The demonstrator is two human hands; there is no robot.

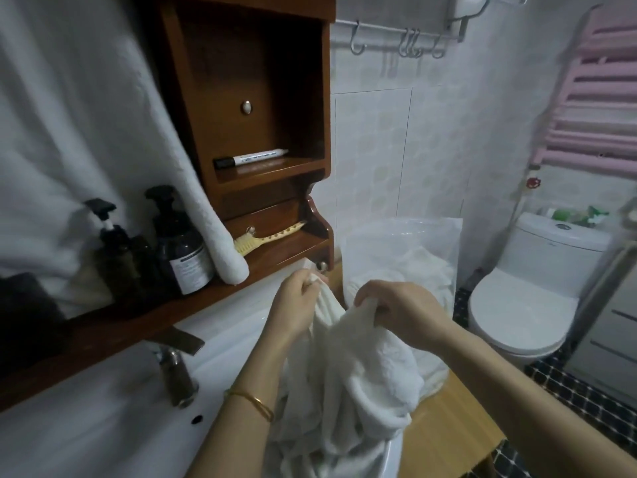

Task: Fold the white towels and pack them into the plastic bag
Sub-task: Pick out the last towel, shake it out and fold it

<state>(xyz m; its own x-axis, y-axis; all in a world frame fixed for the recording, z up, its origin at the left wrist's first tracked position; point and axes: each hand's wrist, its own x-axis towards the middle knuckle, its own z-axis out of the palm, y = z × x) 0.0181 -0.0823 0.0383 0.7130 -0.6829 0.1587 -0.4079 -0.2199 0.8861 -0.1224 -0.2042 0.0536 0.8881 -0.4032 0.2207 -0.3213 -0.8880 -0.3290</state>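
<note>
A crumpled white towel hangs between both hands over the right edge of the sink. My left hand pinches its top edge near the wooden shelf. My right hand grips a bunch of the same towel a little to the right. Behind the hands a clear plastic bag stands open on a wooden stool, with white towels lying inside it. A further white towel hangs down at the upper left, its rolled end resting on the shelf.
A white sink with a metal tap is at the lower left. Dark pump bottles, a comb and a marker sit on the wooden cabinet. A toilet stands at the right, below a pink rack.
</note>
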